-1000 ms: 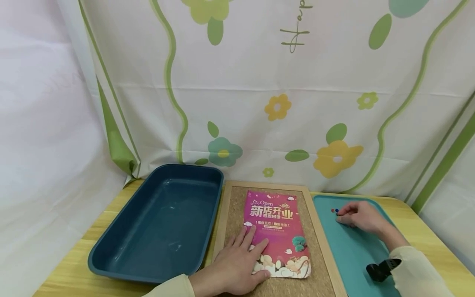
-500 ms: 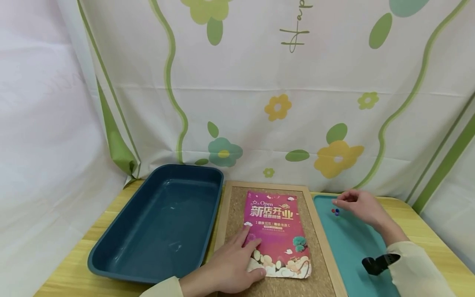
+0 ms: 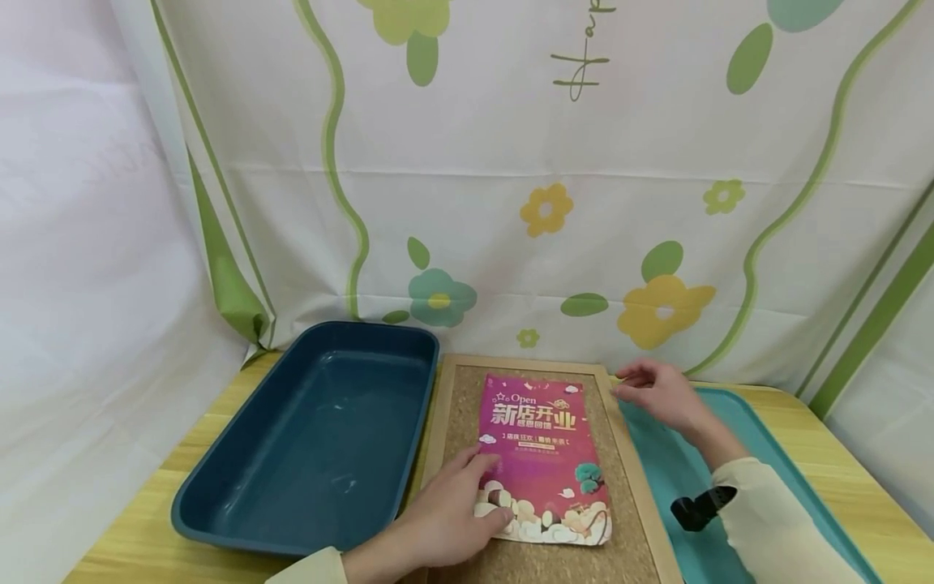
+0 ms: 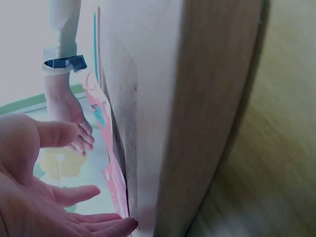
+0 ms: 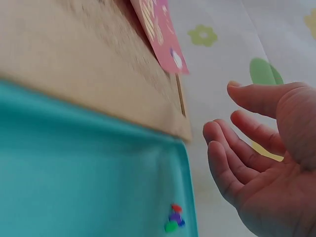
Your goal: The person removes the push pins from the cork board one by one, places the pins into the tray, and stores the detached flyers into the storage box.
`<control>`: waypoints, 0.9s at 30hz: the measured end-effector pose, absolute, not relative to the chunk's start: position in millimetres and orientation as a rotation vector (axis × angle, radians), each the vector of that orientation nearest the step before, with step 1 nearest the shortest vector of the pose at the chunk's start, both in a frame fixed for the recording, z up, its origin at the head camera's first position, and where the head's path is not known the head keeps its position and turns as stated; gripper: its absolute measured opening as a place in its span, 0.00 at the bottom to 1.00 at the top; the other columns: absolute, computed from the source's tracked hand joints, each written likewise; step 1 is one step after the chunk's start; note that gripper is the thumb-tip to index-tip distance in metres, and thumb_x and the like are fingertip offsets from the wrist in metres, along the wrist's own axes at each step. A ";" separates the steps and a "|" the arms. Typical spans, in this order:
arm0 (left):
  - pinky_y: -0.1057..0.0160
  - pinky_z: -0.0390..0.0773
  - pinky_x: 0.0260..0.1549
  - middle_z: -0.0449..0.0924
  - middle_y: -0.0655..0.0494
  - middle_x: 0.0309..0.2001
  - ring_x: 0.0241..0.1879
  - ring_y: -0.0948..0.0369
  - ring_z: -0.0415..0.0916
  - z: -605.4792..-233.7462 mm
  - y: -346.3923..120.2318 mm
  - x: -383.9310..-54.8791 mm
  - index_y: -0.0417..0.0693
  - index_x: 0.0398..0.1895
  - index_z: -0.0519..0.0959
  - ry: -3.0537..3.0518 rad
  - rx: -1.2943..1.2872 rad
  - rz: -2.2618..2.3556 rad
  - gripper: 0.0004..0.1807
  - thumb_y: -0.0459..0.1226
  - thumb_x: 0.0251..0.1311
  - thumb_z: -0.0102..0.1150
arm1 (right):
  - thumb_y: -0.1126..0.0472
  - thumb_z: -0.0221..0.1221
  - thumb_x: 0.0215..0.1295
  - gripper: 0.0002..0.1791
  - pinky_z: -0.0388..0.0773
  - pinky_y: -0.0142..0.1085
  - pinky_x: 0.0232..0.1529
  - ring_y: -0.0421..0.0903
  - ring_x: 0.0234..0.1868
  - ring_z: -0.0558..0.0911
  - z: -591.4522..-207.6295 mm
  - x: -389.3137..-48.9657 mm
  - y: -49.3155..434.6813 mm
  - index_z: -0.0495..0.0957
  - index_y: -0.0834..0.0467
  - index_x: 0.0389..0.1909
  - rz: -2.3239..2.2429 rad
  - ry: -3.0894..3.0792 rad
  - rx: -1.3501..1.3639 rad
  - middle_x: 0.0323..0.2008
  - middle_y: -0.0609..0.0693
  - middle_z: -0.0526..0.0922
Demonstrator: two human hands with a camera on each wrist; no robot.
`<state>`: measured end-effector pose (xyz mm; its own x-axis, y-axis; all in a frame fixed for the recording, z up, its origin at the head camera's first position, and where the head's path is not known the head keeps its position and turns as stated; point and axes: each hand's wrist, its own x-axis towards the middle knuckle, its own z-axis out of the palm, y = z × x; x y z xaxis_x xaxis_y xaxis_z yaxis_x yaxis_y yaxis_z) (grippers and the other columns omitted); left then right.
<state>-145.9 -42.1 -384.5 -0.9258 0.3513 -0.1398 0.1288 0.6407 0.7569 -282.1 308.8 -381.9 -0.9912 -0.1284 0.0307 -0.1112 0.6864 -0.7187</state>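
A pink and purple flyer (image 3: 540, 462) with Chinese lettering lies on a wood-framed cork board (image 3: 631, 519). Over the flyer's lower left edge is my left hand (image 3: 452, 515), its fingers spread loosely; in the left wrist view a fingertip comes right up to the board's frame. My right hand (image 3: 667, 397) hovers by the board's far right corner, its fingers loosely bent with nothing between them in the right wrist view. Small red, blue and green pieces, like push pins (image 5: 175, 217), lie in the turquoise tray (image 3: 722, 519); the right hand hides them in the head view.
Left of the board stands a deep dark blue basin (image 3: 306, 454). All of it rests on a yellow wood-grain table (image 3: 139, 503). A white curtain (image 3: 467, 211) with printed flowers hangs close behind.
My right hand has lifted off the small pieces in the tray and moved left to the board's corner. My left hand has slid left from the flyer's middle toward its edge.
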 end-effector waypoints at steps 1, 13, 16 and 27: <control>0.31 0.78 0.62 0.67 0.42 0.77 0.70 0.44 0.72 -383.8 -42.1 -146.0 0.45 0.73 0.73 2.561 0.373 1.221 0.37 0.47 0.63 0.72 | 0.55 0.66 0.74 0.24 0.86 0.45 0.44 0.49 0.46 0.85 -382.5 -282.6 304.7 0.77 0.68 0.61 -1.237 2.849 -0.207 0.49 0.61 0.86; 0.32 0.73 0.64 0.70 0.38 0.71 0.70 0.39 0.68 -380.5 -37.7 -154.5 0.40 0.80 0.64 2.310 -0.014 1.687 0.42 0.35 0.63 0.71 | 0.62 0.62 0.75 0.32 0.88 0.48 0.53 0.61 0.58 0.84 -386.6 -286.0 267.8 0.66 0.69 0.74 -1.345 2.679 -0.144 0.63 0.71 0.80; 0.35 0.74 0.63 0.70 0.40 0.71 0.69 0.41 0.67 -381.9 -36.6 -156.2 0.41 0.80 0.63 2.245 -0.085 1.757 0.44 0.33 0.61 0.71 | 0.64 0.61 0.75 0.32 0.88 0.48 0.53 0.63 0.61 0.83 -388.5 -287.8 264.5 0.65 0.71 0.75 -1.365 2.655 -0.142 0.65 0.72 0.78; 0.42 0.81 0.62 0.67 0.37 0.74 0.68 0.40 0.69 -386.6 -36.3 -156.1 0.38 0.81 0.59 2.105 -0.205 1.864 0.46 0.31 0.62 0.70 | 0.60 0.65 0.74 0.23 0.81 0.41 0.48 0.57 0.56 0.82 -399.5 -294.7 258.7 0.80 0.69 0.64 -1.278 2.733 -0.076 0.58 0.67 0.83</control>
<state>-156.1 -36.3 -386.6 -0.9382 0.1040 -0.3300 -0.3151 0.1378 0.9390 -294.7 258.7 -399.5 -0.9911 -0.0978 -0.0907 0.0069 0.6413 -0.7672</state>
